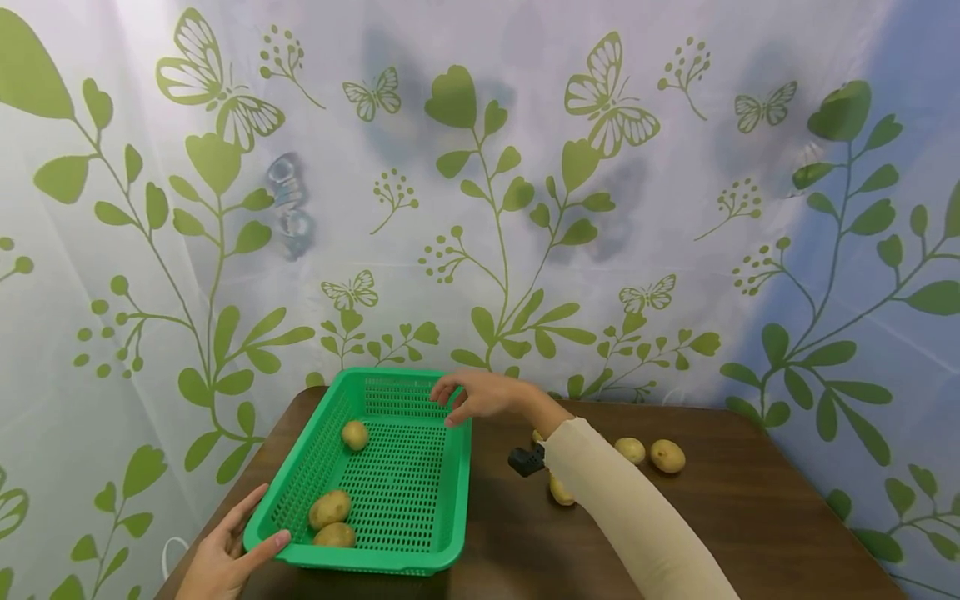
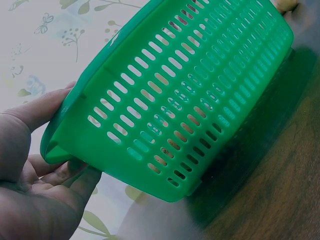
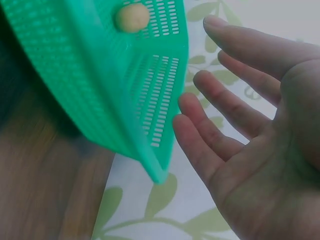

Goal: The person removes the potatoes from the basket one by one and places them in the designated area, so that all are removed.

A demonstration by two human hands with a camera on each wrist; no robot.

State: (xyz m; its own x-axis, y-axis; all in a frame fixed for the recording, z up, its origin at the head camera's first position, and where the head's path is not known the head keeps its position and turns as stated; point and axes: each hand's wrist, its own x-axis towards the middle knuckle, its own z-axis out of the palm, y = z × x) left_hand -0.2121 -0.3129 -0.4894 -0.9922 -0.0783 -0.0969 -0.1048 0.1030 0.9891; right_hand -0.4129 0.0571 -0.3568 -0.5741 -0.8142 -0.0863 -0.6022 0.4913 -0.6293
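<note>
A green plastic basket (image 1: 397,563) with slotted walls stands on the brown table, and three potatoes (image 1: 331,507) lie along its left side. My left hand (image 1: 221,550) grips the basket's near-left corner, thumb over the rim and fingers beneath it, as the left wrist view also shows. Over the far-right part of the rim hovers my right hand (image 1: 480,395). Its fingers are spread and relaxed in the right wrist view, with nothing in the palm (image 3: 270,185). One potato (image 3: 132,18) inside the basket shows there too.
Right of the basket, several more potatoes (image 1: 667,457) lie on the wooden table (image 1: 750,517), some partly hidden behind my right forearm. A black device (image 1: 527,461) sits at my right wrist. A curtain (image 1: 525,208) printed with leaves and butterflies hangs behind the table.
</note>
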